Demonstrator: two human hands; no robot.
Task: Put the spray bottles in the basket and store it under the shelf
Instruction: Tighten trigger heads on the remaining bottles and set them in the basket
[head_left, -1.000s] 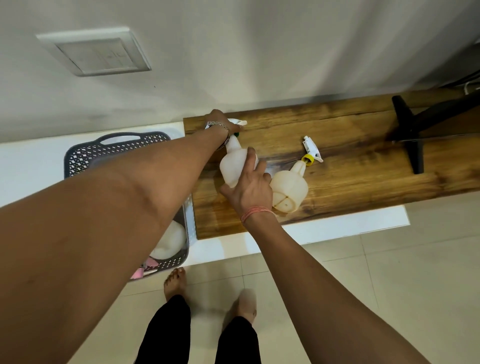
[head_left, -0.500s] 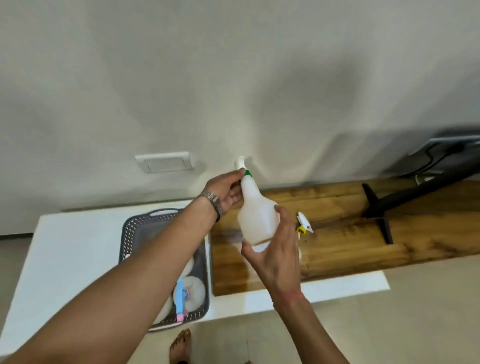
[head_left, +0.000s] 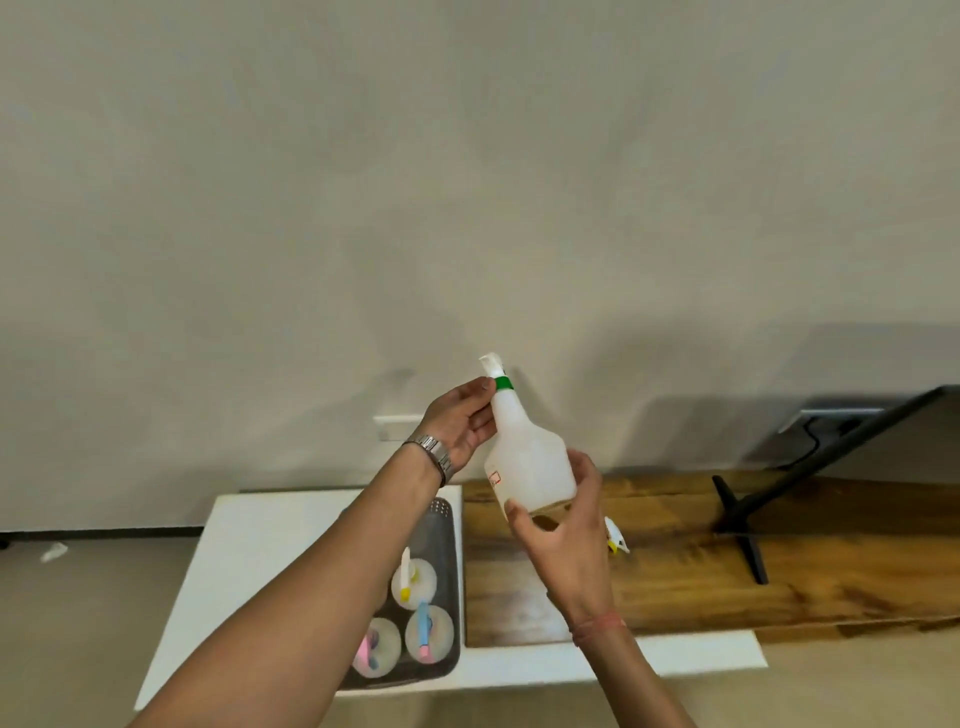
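At centre frame, a white translucent spray bottle (head_left: 530, 460) was held upright in the air above the wooden board (head_left: 727, 566) — green collar at the neck, white nozzle on top, small red-outlined label low on its side. The left hand (head_left: 460, 431) pinched the neck with curled fingers; the right hand (head_left: 566, 525) cupped the base, fingers wrapped round it. In the lower centre, a dark perforated basket (head_left: 447, 525) on the white surface (head_left: 249, 545) held three bottles — yellow, blue and pink trigger heads. One yellow-collared sprayer (head_left: 617, 538) showed beside the right hand, on the board.
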